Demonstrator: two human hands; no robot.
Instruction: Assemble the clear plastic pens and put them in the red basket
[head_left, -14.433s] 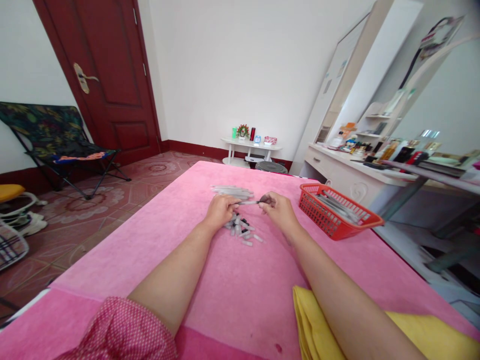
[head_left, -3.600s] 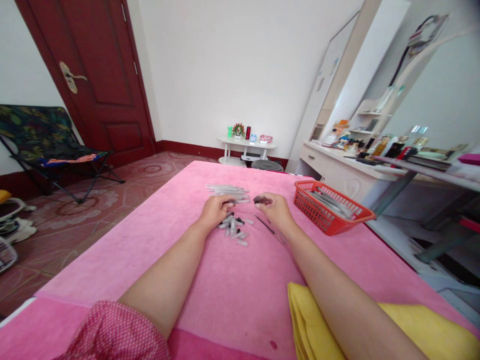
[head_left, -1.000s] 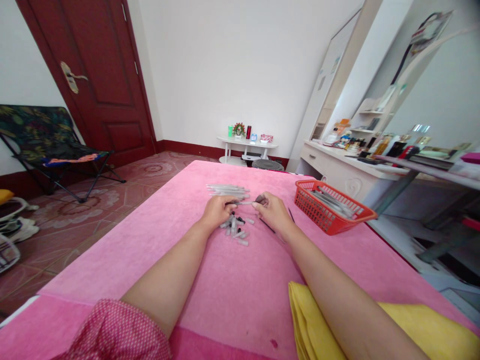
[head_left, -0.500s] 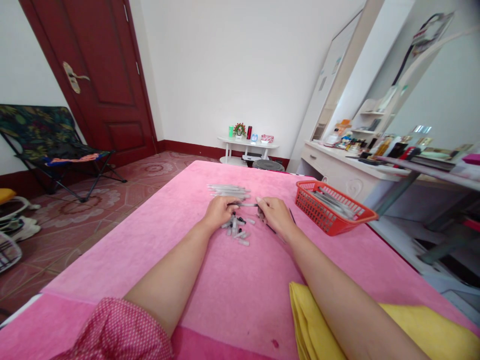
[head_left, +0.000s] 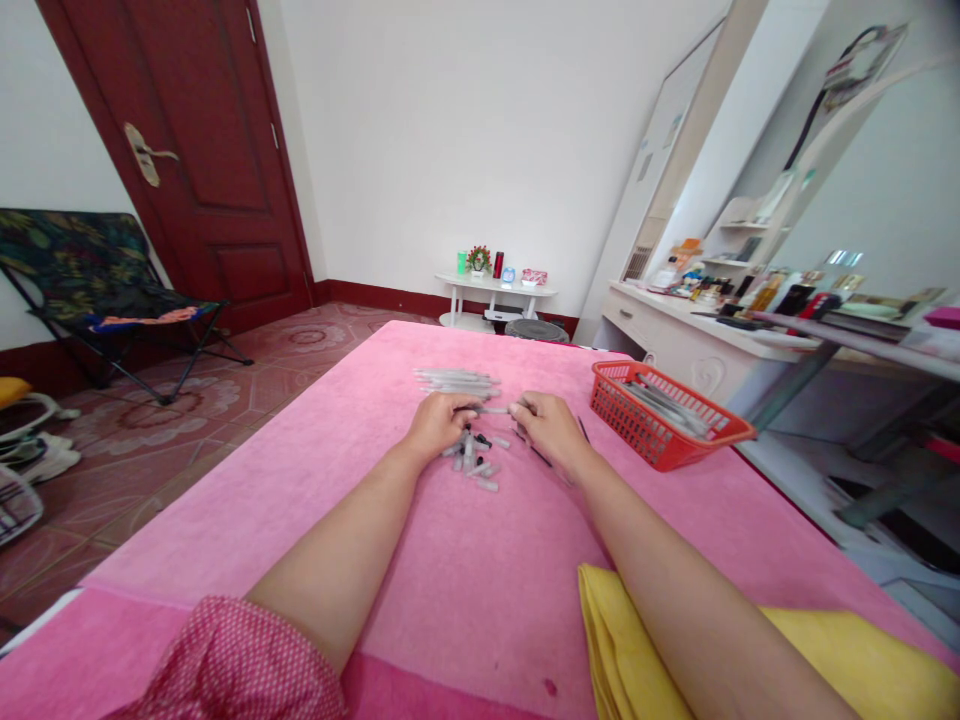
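Observation:
My left hand (head_left: 442, 420) is closed around one end of a clear pen barrel (head_left: 495, 409), which lies level between both hands. At the other end, the fingertips of my right hand (head_left: 546, 425) pinch the pen. A small pile of clear and black pen caps (head_left: 471, 462) lies on the pink cloth just below my left hand. Beyond the hands is a row of several clear pens (head_left: 454, 381) side by side. Thin dark refills or pens (head_left: 541, 457) lie partly hidden under my right hand.
A red plastic basket (head_left: 660, 440) holding several pens stands to the right on the pink-covered table (head_left: 450, 590). Folded yellow cloth (head_left: 622, 640) lies under my right forearm. Farther right is a white dressing table (head_left: 675, 325) crowded with bottles.
My right hand has shifted slightly left toward my left hand along the pen. The dark section that showed near the right fingertips is no longer visible. The left hand stays in place.

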